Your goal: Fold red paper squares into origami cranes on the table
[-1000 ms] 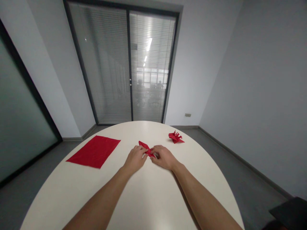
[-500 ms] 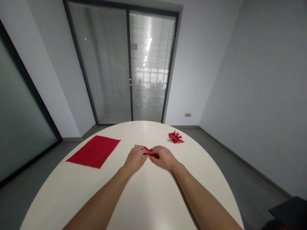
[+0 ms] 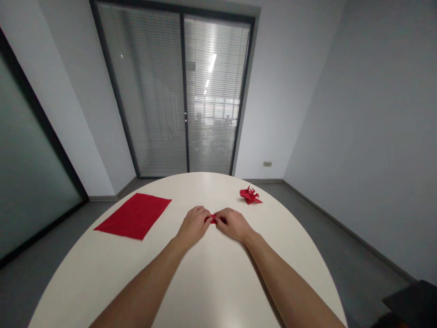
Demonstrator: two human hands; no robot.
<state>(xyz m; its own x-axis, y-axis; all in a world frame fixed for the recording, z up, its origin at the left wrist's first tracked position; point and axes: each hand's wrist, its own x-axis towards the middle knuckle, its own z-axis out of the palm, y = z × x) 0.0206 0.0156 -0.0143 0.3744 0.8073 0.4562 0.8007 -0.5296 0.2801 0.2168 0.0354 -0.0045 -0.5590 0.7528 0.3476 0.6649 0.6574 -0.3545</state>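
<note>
Between my two hands, over the middle of the table, is a small piece of folded red paper (image 3: 213, 219); only a narrow strip of it shows. My left hand (image 3: 195, 224) grips its left side, fingers curled with the thumb close to the fingertips. On the right side my right hand (image 3: 233, 223) pinches the same paper between thumb and curled fingers. Most of the paper is hidden under the fingers, so its folded shape cannot be made out.
A flat red paper sheet (image 3: 134, 216) lies on the round white table (image 3: 201, 278), to the left. Folded red origami cranes (image 3: 250, 195), clustered together, rest at the far right. A dark object (image 3: 414, 300) stands beyond the table's lower right edge.
My hands are slightly further apart at the fingertips. Less of the red paper shows beyond my left fingers, and a short flat strip now shows between the thumbs.
</note>
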